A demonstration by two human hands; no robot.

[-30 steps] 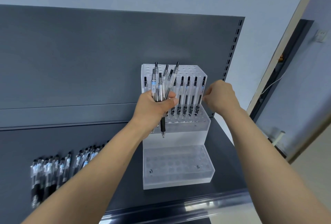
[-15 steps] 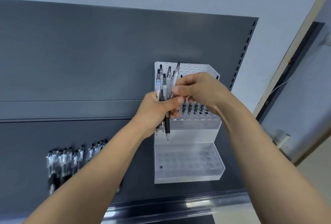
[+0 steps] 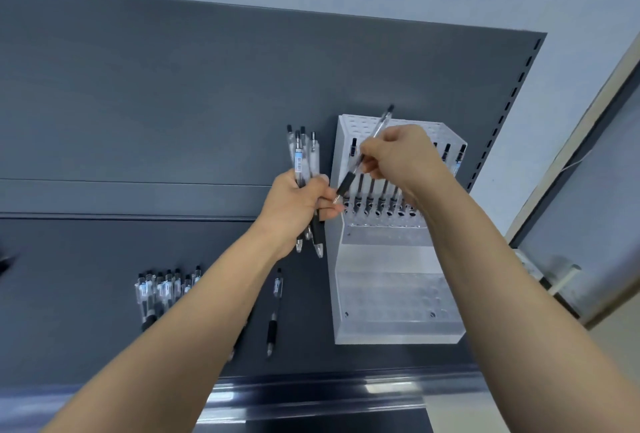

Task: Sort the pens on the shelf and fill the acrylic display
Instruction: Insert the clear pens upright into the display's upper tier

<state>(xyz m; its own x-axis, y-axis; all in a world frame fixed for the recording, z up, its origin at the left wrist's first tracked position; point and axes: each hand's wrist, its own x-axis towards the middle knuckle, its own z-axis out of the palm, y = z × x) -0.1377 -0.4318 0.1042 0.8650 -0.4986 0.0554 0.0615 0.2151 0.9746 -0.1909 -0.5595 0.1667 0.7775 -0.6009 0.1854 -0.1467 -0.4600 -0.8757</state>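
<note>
Acrylic display (image 3: 391, 328) on the shelf (image 3: 86, 294) is partly filled: one row of pens (image 3: 381, 193) stands in its middle tier, and the front tier looks empty (upper holes are mostly hidden by the wrist). Right hand (image 3: 401, 159) fingers pinch a single pen (image 3: 372, 142), tip angled down near the row's left end, while the left hand (image 3: 294, 204) grips a bundle of pens (image 3: 304, 162) just beside the display. Left to do, I'd judge: seat this pen and the bundle, then the loose pile (image 3: 162, 290) and stray pen (image 3: 275, 308) lying on the shelf.
</note>
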